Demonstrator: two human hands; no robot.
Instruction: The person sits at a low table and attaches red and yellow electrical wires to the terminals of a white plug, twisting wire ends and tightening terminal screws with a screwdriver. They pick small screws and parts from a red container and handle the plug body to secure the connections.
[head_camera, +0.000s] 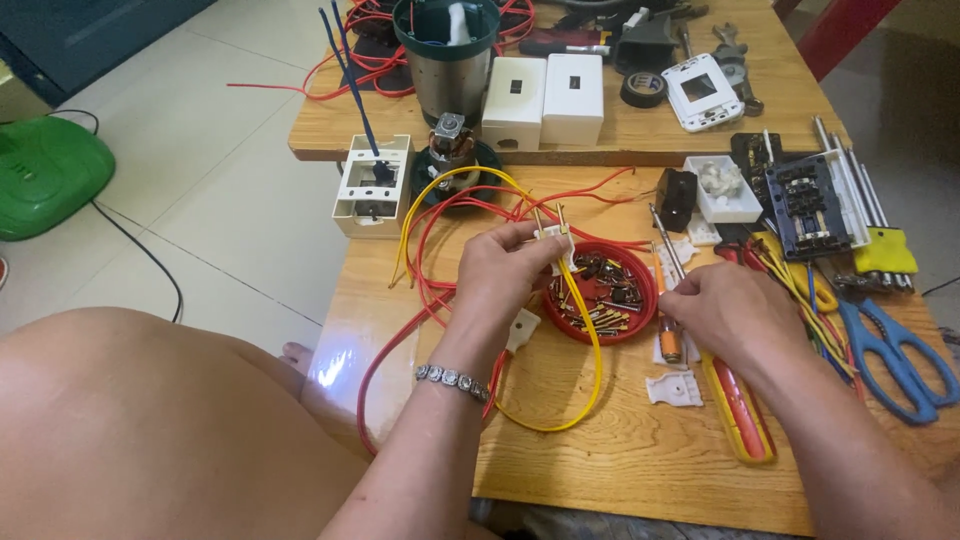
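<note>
My left hand (500, 275) holds a small white electrical part (556, 242) with two metal prongs sticking up; a yellow wire (590, 370) runs from it and loops down over the table. Just to its right sits a red bowl (640, 318) filled with small screws and metal pieces. My right hand (728, 312) rests on the table beside the bowl, fingers closed around the shaft of a thin screwdriver (664, 245) that points up and away. A red and yellow handled screwdriver (740, 415) lies under my right wrist.
Red wires (425, 250) coil at the left. A white switch box (372, 185), blue scissors (900, 355), hex keys (870, 210), a black terminal block (805, 200) and white plastic pieces (674, 388) lie around. A second wooden table (640, 130) behind carries white boxes, tape and tools.
</note>
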